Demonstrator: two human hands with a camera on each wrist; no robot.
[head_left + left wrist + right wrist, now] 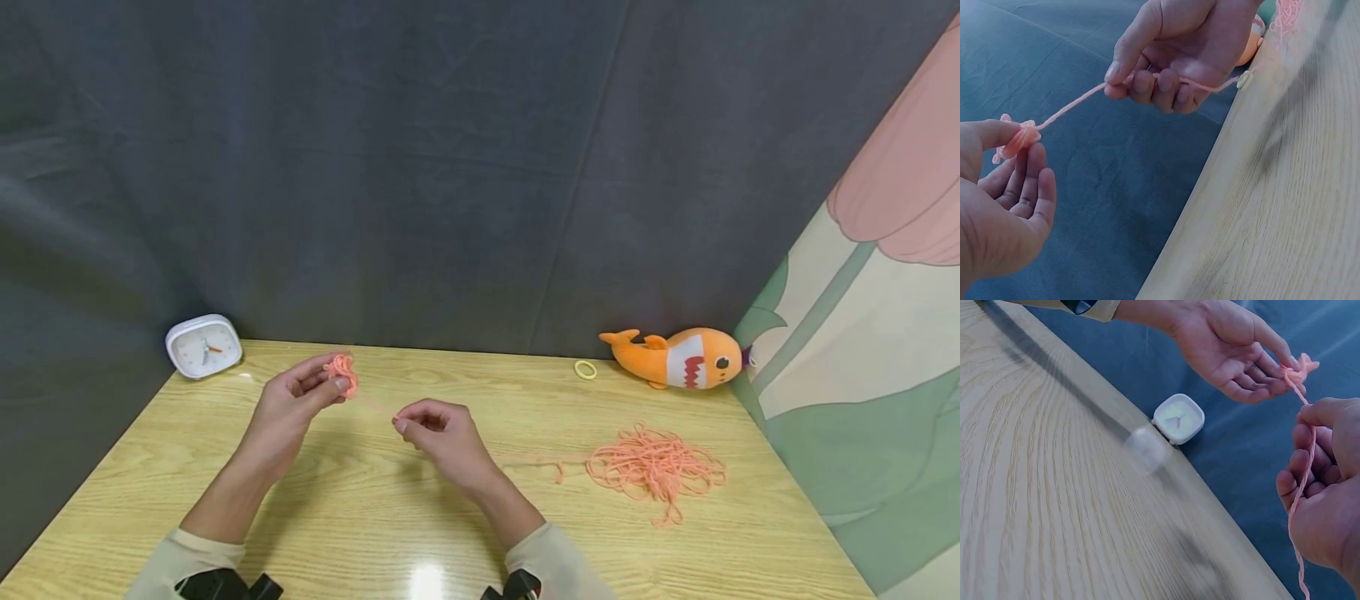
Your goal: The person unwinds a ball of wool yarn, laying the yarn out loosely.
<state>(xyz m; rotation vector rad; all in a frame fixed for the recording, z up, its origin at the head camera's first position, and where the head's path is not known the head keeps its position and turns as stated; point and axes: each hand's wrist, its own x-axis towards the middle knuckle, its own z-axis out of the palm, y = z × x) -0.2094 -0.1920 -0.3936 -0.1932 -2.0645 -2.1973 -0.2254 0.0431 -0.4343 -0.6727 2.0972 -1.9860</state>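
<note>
My left hand (288, 408) is raised over the left of the table and pinches a small wound bundle of coral-pink yarn (342, 375) between thumb and fingers. From that bundle a single yarn strand (1072, 108) runs straight across to my right hand (446, 437). Thumb and index finger of the right hand pinch the strand, which passes on over its curled fingers in the left wrist view. In the right wrist view the strand hangs down past the right palm. A loose heap of the same yarn (652, 467) lies on the table to the right.
A white clock (204, 347) stands at the table's back left corner. Towards the back right are a yellow ring (585, 370) and an orange plush shark (678, 358). A dark curtain (420, 183) hangs behind the wooden table (360, 517).
</note>
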